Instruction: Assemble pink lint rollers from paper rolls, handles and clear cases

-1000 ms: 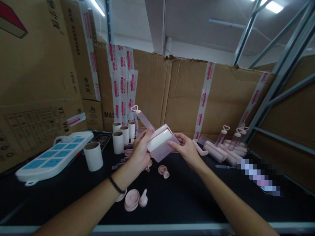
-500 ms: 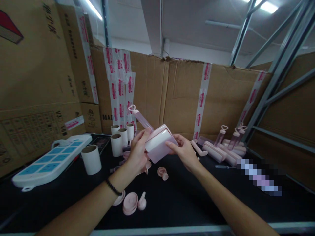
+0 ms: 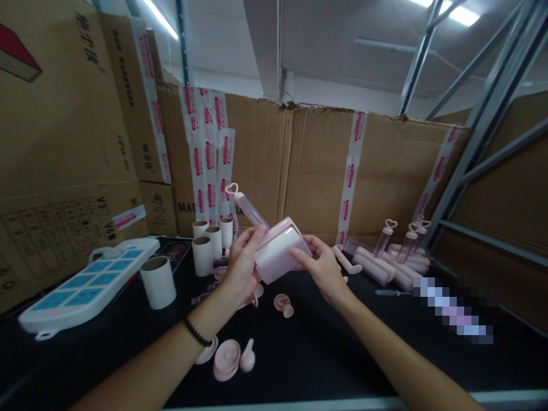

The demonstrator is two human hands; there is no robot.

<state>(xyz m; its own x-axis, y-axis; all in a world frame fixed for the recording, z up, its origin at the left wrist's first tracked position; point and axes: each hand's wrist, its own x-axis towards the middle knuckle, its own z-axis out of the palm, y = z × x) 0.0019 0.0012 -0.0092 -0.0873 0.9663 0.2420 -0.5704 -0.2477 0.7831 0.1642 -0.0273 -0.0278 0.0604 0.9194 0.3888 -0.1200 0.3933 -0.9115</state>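
A pale pink cylindrical case (image 3: pixel 280 254) is held tilted in front of me between both hands. A clear pinkish tube handle (image 3: pixel 252 211) with a heart-shaped loop on its tip sticks out of it, up and to the left. My left hand (image 3: pixel 244 260) is closed around the case's left end, thumb beside the tube handle. My right hand (image 3: pixel 319 262) grips the right end, its thumb on the glossy white surface and its fingers behind. Below lie a small pink fitting (image 3: pixel 283 305), round pink caps (image 3: pixel 226 359) and a pink knob with a stem (image 3: pixel 248 357).
On the left stand white cardboard tubes (image 3: pixel 158 282) and a power strip (image 3: pixel 92 279) with blue sockets. Several similar pink cases (image 3: pixel 374 265) with heart-topped handles lie at the right, near a small clear dropper (image 3: pixel 391 293). Cardboard walls (image 3: pixel 319 165) and metal posts enclose the black table.
Both hands keep the same grip on the pink case. It has shifted very slightly right, and the view has tilted a little.
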